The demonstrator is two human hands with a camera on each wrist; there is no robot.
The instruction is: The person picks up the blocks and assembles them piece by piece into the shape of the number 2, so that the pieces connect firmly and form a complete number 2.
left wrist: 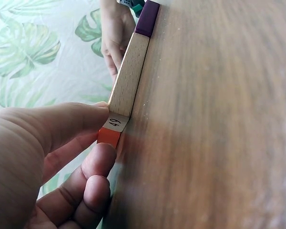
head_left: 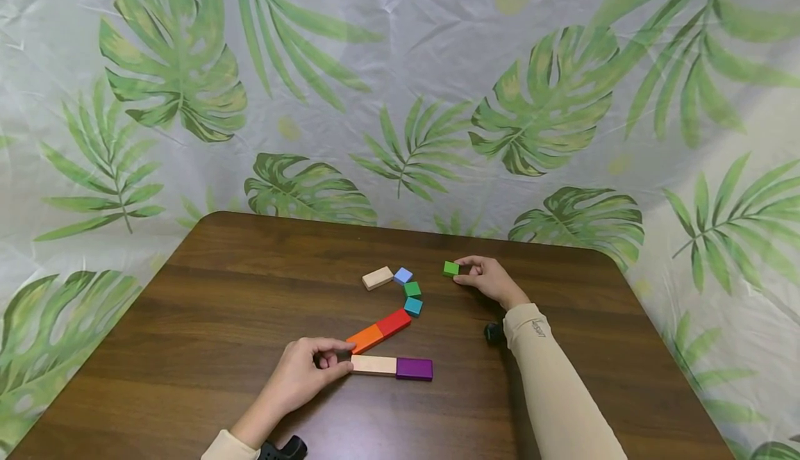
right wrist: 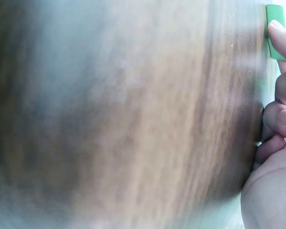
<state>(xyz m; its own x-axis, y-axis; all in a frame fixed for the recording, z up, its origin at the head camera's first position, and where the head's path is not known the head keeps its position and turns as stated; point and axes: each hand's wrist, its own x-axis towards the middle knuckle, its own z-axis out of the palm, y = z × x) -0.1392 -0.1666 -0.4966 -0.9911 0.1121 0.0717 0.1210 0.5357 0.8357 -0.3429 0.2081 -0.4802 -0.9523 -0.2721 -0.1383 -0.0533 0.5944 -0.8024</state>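
My right hand [head_left: 494, 281] pinches a light green cube [head_left: 451, 269] between thumb and index finger at the table's far right; the right wrist view shows the green block [right wrist: 276, 36] at its edge. My left hand [head_left: 306, 370] spans the near ends of two blocks. Its index fingertip is at an orange block [head_left: 365, 338] and its thumb at a plain wooden block [head_left: 374, 365], whose end reads 49 in the left wrist view. A red block [head_left: 394, 322] continues the orange one; a purple block [head_left: 414, 369] continues the wooden one.
From the red block's far end, a teal cube [head_left: 413, 306], a dark green cube [head_left: 412, 290] and a light blue cube [head_left: 403, 276] curve toward another plain wooden block [head_left: 378, 278]. Behind the brown table [head_left: 250, 279] hangs a leaf-patterned cloth [head_left: 412, 64].
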